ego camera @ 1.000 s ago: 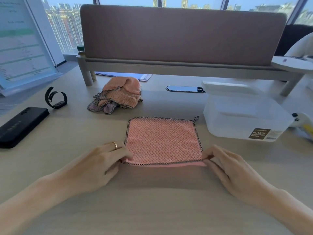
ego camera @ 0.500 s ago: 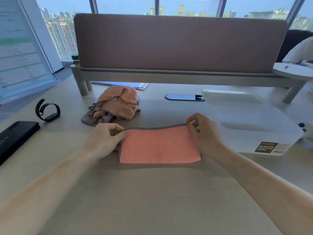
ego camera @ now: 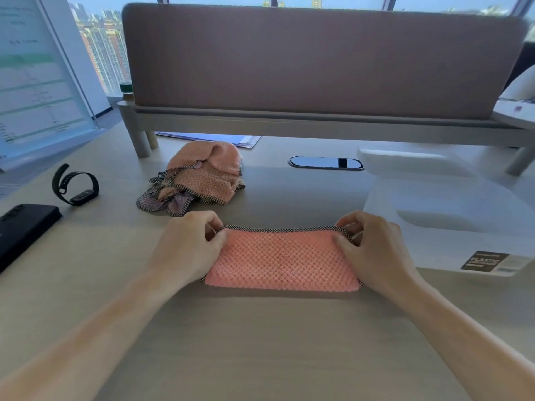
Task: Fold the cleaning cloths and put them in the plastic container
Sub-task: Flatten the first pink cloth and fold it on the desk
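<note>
A folded pink cloth (ego camera: 282, 261) is laid centrally on the desk (ego camera: 260, 342), with a cloth pile (ego camera: 197, 180) at its far side. A plastic container (ego camera: 440, 250) is positioned at the right. A phone (ego camera: 23, 230) and a wristband (ego camera: 75, 185) are positioned at the left.

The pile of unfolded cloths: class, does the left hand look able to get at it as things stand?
Probably yes, once it lets go. The left hand pinches a far corner of the pink cloth, so it is busy, but the pile lies just beyond it with nothing between them.
</note>
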